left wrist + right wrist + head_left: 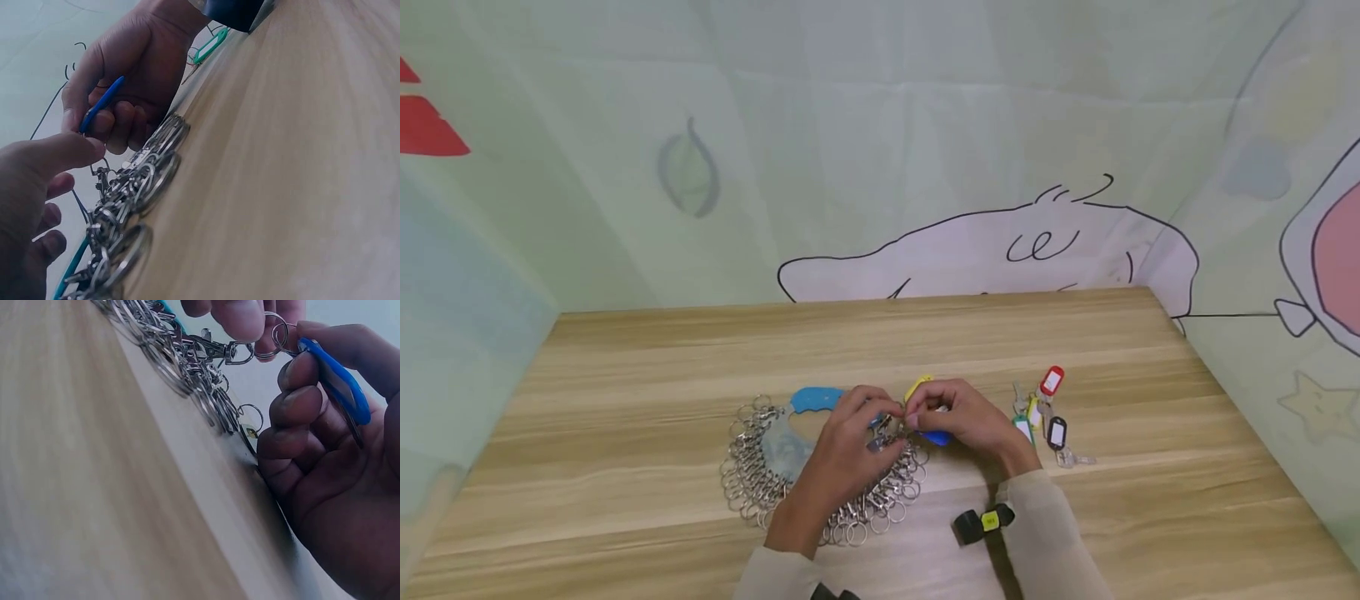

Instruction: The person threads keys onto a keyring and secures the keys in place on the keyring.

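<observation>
My right hand (pixel 966 417) pinches a blue key tag (pixel 344 384) by its small metal ring (pixel 284 337), with a key hanging beneath the tag. Opposite it, the thumb and a finger of my left hand (pixel 846 450) pinch the metal split ring of a swivel clasp (pixel 215 349), close to the tag's ring. Below my hands lies a large key holder, a clear disc (pixel 781 450) with a blue handle (pixel 816 398). Many metal clasps and split rings (pixel 748 492) fan around its edge; my left hand covers part of it. A yellow piece (pixel 917 385) shows behind my right fingers.
To the right on the wooden table (pixel 625 367) lies a group of key tags: red (pixel 1052 380), yellow (pixel 1034 413), green (pixel 1023 428) and black (pixel 1057 433), with keys (pixel 1075 459) among them. A printed fabric backdrop (pixel 850 150) stands behind and at both sides.
</observation>
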Tool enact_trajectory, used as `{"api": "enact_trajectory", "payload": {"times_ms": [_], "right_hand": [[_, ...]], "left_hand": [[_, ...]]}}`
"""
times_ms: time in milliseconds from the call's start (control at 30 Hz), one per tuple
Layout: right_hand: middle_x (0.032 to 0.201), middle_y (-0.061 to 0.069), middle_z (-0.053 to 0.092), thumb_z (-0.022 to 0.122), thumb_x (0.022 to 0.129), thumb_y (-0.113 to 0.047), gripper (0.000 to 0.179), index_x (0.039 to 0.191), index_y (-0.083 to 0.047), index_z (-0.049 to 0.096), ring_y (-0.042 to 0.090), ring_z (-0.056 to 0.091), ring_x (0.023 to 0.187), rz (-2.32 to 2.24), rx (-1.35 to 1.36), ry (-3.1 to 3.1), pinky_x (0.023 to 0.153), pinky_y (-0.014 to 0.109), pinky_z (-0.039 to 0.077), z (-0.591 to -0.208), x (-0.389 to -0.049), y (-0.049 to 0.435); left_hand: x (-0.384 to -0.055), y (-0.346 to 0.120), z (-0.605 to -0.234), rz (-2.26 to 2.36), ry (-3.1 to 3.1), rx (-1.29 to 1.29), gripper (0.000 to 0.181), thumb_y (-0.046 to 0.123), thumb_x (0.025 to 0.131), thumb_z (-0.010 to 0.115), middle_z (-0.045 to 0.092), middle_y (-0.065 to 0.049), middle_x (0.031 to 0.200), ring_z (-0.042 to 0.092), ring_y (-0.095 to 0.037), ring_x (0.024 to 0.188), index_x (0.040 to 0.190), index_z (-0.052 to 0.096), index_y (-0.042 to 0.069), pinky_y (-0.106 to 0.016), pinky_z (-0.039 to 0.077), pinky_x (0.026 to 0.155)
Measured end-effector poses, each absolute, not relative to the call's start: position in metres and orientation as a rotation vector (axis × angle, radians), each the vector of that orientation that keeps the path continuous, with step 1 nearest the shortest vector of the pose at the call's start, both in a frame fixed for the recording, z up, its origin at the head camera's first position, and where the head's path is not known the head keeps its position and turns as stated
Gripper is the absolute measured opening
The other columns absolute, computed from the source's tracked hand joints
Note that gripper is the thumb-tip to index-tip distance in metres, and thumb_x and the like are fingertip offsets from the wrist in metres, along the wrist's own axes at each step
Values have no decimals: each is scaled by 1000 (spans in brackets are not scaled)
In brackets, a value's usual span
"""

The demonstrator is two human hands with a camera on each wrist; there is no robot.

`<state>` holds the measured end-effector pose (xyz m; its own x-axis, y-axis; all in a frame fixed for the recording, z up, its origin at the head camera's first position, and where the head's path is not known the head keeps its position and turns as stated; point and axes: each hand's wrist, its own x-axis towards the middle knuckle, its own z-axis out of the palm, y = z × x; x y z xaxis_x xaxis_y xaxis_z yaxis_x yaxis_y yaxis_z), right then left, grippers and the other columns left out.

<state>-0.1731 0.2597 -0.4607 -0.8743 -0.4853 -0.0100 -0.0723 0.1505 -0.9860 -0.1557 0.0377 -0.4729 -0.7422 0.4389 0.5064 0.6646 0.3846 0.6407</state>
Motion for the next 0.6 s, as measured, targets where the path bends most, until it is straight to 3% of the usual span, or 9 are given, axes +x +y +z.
{"api": "enact_trajectory", "payload": {"times_ms": [600], "right_hand": [[89, 12, 66, 66, 94, -6, 6, 97, -3, 70, 21, 55, 79, -1765, -640, 2092, 71, 29, 46, -460, -174, 261]], "left_hand": [[-156, 38, -474, -1266, -2387, -955, 32, 19, 73, 92, 61, 5, 107, 54, -15, 107, 97, 71, 15, -36, 48, 92]]}}
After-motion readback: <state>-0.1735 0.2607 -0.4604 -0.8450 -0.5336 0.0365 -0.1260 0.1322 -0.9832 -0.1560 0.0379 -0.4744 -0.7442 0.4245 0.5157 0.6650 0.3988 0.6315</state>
